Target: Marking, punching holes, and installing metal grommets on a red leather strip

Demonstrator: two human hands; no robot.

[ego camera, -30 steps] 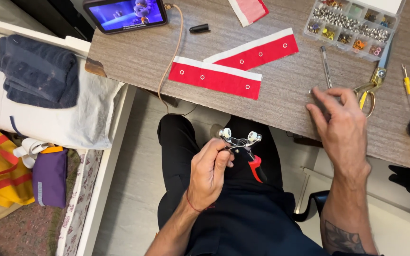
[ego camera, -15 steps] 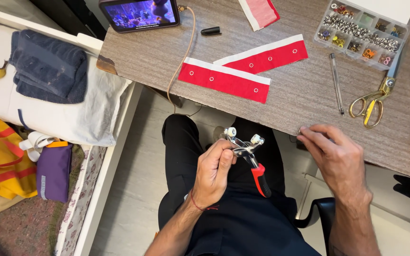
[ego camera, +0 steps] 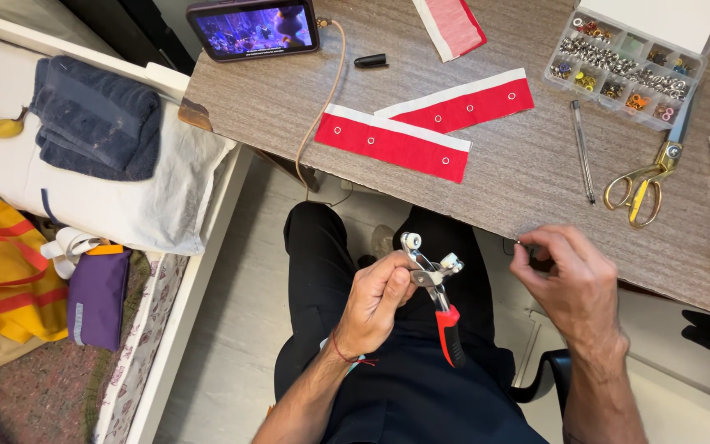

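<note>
— So, what's in your hands, seen from the head camera?

— My left hand [ego camera: 378,302] is wrapped tight round a pair of snap pliers [ego camera: 435,292], over my lap, just below the table [ego camera: 527,197] edge. The metal head points up and is tilted; one red-and-black handle hangs free below my fingers.

— And the other?

— My right hand [ego camera: 573,284] sits at the near edge of the table, thumb and forefinger pinched together on a tiny metal piece [ego camera: 518,242], too small for me to tell what kind. It's to the right of the pliers' head, not touching it.

— What's on the table?

— Two red fabric strips [ego camera: 396,141] with white edging and snaps, overlapping in a shallow V. To their right lie a pen [ego camera: 583,150], gold-handled scissors [ego camera: 649,179] and a clear compartment box [ego camera: 630,62] of small fasteners. At the far edge stands a phone [ego camera: 254,29] with its screen lit, a cable [ego camera: 322,107] running down off the table.
</note>
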